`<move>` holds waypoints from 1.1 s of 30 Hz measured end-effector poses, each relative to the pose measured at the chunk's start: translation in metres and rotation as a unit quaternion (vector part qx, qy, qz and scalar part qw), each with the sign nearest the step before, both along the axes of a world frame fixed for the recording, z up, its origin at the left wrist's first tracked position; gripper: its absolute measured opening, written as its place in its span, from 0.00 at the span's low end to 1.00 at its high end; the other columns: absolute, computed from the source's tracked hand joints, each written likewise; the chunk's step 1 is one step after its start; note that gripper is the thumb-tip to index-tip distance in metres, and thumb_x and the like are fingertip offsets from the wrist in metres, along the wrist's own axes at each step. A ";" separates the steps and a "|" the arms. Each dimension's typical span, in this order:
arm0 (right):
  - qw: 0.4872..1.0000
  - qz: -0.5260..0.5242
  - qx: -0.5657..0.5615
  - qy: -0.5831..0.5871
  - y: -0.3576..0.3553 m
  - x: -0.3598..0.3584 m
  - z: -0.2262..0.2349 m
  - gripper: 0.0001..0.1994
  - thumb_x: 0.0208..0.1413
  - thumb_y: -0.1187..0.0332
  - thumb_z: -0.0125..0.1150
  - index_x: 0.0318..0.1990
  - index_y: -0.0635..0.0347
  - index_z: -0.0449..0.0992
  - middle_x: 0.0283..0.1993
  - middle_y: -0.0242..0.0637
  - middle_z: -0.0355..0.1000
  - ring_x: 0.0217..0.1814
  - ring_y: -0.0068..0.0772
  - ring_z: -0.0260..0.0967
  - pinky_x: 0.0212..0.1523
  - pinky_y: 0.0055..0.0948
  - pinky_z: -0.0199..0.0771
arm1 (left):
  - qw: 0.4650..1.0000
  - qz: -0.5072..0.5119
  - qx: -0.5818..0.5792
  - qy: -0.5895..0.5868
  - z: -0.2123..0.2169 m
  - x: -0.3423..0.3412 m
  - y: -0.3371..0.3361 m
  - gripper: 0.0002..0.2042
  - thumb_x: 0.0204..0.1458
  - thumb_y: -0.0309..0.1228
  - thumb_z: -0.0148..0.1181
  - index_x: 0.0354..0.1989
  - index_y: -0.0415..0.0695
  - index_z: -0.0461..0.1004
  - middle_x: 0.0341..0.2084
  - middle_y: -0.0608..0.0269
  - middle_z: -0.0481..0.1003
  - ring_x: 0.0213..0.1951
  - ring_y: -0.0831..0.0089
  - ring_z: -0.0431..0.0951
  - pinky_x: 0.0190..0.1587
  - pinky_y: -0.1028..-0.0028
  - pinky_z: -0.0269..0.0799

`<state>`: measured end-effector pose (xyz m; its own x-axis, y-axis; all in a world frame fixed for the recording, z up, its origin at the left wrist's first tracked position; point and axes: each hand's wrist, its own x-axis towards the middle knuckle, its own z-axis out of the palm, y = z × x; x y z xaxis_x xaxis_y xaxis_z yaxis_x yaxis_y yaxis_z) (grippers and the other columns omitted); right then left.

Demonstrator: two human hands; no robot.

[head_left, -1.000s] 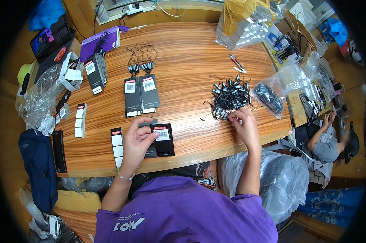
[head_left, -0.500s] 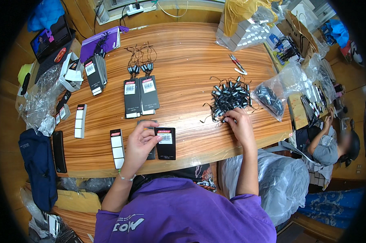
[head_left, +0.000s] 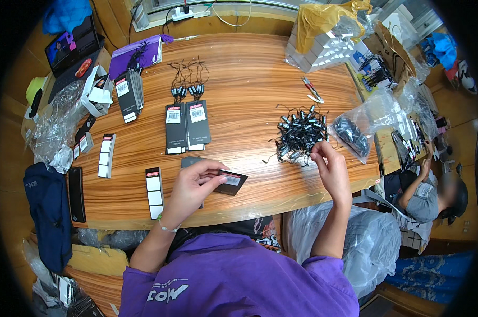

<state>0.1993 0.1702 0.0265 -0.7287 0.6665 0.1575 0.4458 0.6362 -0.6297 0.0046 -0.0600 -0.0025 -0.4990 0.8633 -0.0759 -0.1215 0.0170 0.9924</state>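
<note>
while left hand (head_left: pixel 195 185) holds dark tag (head_left: pixel 235 183) tilted above near part of tabletop (head_left: pixel 249 105), its grip pinches tag's left end between thumb and fingers. right hand (head_left: pixel 333 168) at near right edge of black cord pile (head_left: pixel 300 132), thumb and fingertip close together; cannot tell whether this grip pinches cord. grey tag (head_left: pixel 190 161) partly hidden behind left hand. farther off, two tag stacks (head_left: pixel 198 128), cords at far ends.

Even, fairly bright light covers the striped brown wooden desk (head_left: pixel 244 79) with soft shadows; crumpled clear plastic wrapping (head_left: pixel 54 115) glints. Fisheye distortion bows the desk's edges, black vignetting rounds the corners, and print on the dark rectangular card (head_left: pixel 231 183) looks blurred.
</note>
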 end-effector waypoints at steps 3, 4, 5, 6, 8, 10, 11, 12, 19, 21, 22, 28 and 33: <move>0.999 0.026 0.039 0.021 -0.006 -0.008 0.015 0.03 0.48 0.77 0.55 0.31 0.67 0.70 0.25 0.37 0.67 0.29 0.28 0.63 0.33 0.24 0.62 | 0.999 -0.037 -0.012 0.021 0.012 0.001 0.013 0.08 0.47 0.20 0.56 0.37 0.36 0.72 0.35 0.62 0.74 0.37 0.78 0.74 0.41 0.80 0.71; 0.997 0.039 0.056 0.033 -0.008 -0.011 0.018 0.03 0.48 0.77 0.56 0.31 0.67 0.70 0.25 0.37 0.67 0.29 0.28 0.63 0.33 0.24 0.62 | 0.998 -0.051 -0.023 0.028 0.015 0.002 0.018 0.08 0.47 0.20 0.56 0.37 0.37 0.73 0.36 0.62 0.74 0.36 0.78 0.74 0.41 0.79 0.71; 0.997 0.047 0.044 0.044 -0.010 -0.015 0.020 0.03 0.48 0.76 0.56 0.31 0.65 0.71 0.25 0.38 0.68 0.28 0.31 0.62 0.33 0.26 0.62 | 0.997 -0.067 0.004 0.042 0.016 0.005 0.026 0.07 0.48 0.20 0.56 0.37 0.37 0.72 0.35 0.62 0.74 0.36 0.78 0.74 0.40 0.79 0.71; 0.996 0.056 0.033 0.054 -0.013 -0.019 0.021 0.02 0.48 0.76 0.56 0.30 0.64 0.71 0.25 0.38 0.68 0.28 0.34 0.62 0.32 0.28 0.62 | 0.995 -0.082 0.032 0.056 0.013 0.008 0.035 0.07 0.48 0.21 0.56 0.36 0.38 0.72 0.35 0.63 0.74 0.36 0.78 0.74 0.40 0.79 0.71; 0.996 0.073 0.028 0.050 -0.016 -0.027 0.022 0.03 0.47 0.75 0.57 0.31 0.62 0.72 0.26 0.37 0.69 0.28 0.35 0.63 0.33 0.29 0.61 | 0.989 -0.103 0.069 0.082 0.014 0.014 0.054 0.06 0.48 0.21 0.55 0.36 0.38 0.72 0.33 0.63 0.74 0.36 0.79 0.74 0.40 0.79 0.70; 0.990 0.116 0.032 0.067 -0.018 -0.035 0.023 0.04 0.47 0.74 0.57 0.31 0.61 0.73 0.26 0.37 0.69 0.29 0.34 0.64 0.34 0.28 0.61 | 0.983 -0.122 0.093 0.099 0.015 0.019 0.073 0.06 0.49 0.22 0.56 0.36 0.38 0.72 0.32 0.64 0.74 0.35 0.80 0.73 0.39 0.79 0.70; 0.987 0.138 0.034 0.076 -0.018 -0.038 0.023 0.04 0.46 0.74 0.57 0.31 0.61 0.73 0.26 0.38 0.69 0.29 0.34 0.64 0.34 0.28 0.61 | 0.983 -0.150 0.079 0.073 0.012 0.018 0.081 0.06 0.49 0.22 0.56 0.36 0.38 0.73 0.31 0.64 0.74 0.35 0.81 0.73 0.39 0.79 0.70; 0.985 0.147 -0.001 0.088 -0.017 -0.039 0.020 0.04 0.46 0.75 0.58 0.32 0.62 0.72 0.25 0.35 0.69 0.28 0.27 0.65 0.33 0.26 0.62 | 0.981 -0.178 0.065 0.047 0.007 0.016 0.089 0.06 0.49 0.22 0.56 0.35 0.38 0.73 0.31 0.64 0.75 0.35 0.81 0.73 0.39 0.79 0.70; 0.892 0.106 -0.381 0.221 0.008 -0.027 0.008 0.06 0.47 0.77 0.58 0.34 0.64 0.71 0.22 0.27 0.66 0.25 0.14 0.61 0.28 0.16 0.61 | 0.983 -0.173 0.056 0.004 -0.005 0.010 0.092 0.08 0.48 0.23 0.57 0.37 0.37 0.73 0.28 0.65 0.75 0.33 0.81 0.73 0.39 0.79 0.70; 0.836 0.103 -0.438 0.315 0.015 -0.022 -0.001 0.05 0.49 0.76 0.57 0.34 0.63 0.70 0.22 0.29 0.66 0.23 0.16 0.60 0.28 0.17 0.63 | 0.984 -0.170 0.052 0.001 -0.006 0.007 0.089 0.08 0.48 0.23 0.58 0.37 0.37 0.73 0.30 0.64 0.75 0.34 0.81 0.74 0.40 0.79 0.70; 0.803 0.120 -0.470 0.347 0.019 -0.020 -0.006 0.05 0.50 0.74 0.57 0.34 0.62 0.69 0.22 0.29 0.66 0.24 0.18 0.60 0.30 0.20 0.63 | 0.984 -0.172 0.055 0.004 -0.008 0.006 0.088 0.08 0.48 0.23 0.58 0.37 0.37 0.73 0.30 0.64 0.75 0.34 0.81 0.74 0.40 0.79 0.70; 0.671 0.169 -0.578 0.432 0.022 -0.020 -0.013 0.07 0.51 0.69 0.57 0.36 0.57 0.69 0.22 0.31 0.64 0.28 0.26 0.61 0.42 0.32 0.64 | 0.986 -0.161 0.049 0.017 -0.013 0.005 0.085 0.08 0.48 0.23 0.58 0.37 0.37 0.73 0.32 0.63 0.75 0.35 0.79 0.74 0.41 0.79 0.70; 0.663 0.139 -0.576 0.457 0.029 -0.017 -0.018 0.06 0.52 0.70 0.56 0.37 0.57 0.69 0.23 0.31 0.65 0.29 0.26 0.62 0.43 0.33 0.65 | 0.987 -0.146 0.059 -0.017 -0.008 0.004 0.081 0.08 0.47 0.21 0.58 0.37 0.35 0.72 0.32 0.62 0.75 0.36 0.78 0.75 0.41 0.78 0.71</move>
<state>0.1824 0.1995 0.0085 -0.7995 0.5882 0.1220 -0.4918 -0.5242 -0.6952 0.0081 0.0212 -0.0110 -0.2261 0.9739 0.0217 -0.1629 -0.0598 0.9848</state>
